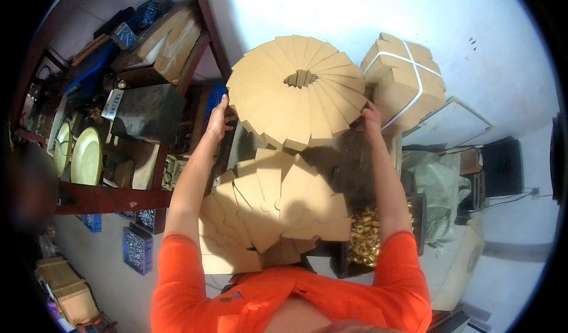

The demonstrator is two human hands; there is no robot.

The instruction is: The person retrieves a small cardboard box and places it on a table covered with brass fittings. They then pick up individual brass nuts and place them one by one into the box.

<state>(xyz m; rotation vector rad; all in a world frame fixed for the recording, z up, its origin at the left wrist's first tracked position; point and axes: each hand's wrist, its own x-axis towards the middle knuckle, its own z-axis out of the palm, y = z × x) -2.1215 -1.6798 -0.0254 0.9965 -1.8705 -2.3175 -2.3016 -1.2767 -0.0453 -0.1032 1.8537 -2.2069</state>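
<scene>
A round stack of flat tan cardboard pieces [260, 90], fanned out in a ring with a small hole at its middle, stands upright to tilted in front of the wall. My left hand [218, 121] grips its left edge, thumb up along the side. At its right edge my right hand [371, 121] has its fingers closed on the rim. Some fingers of both hands are hidden by the cardboard. Nearer to me lies a loose, overlapping pile of similar cardboard pieces [258, 200], some with a small rounded notch.
A cardboard bundle tied with white strap [405, 78] stands at the back right. Brass-coloured fittings [364, 238] fill a box by my right arm. Cluttered shelves [148, 114] rise at the left, with a blue crate of metal parts [137, 250] on the floor below.
</scene>
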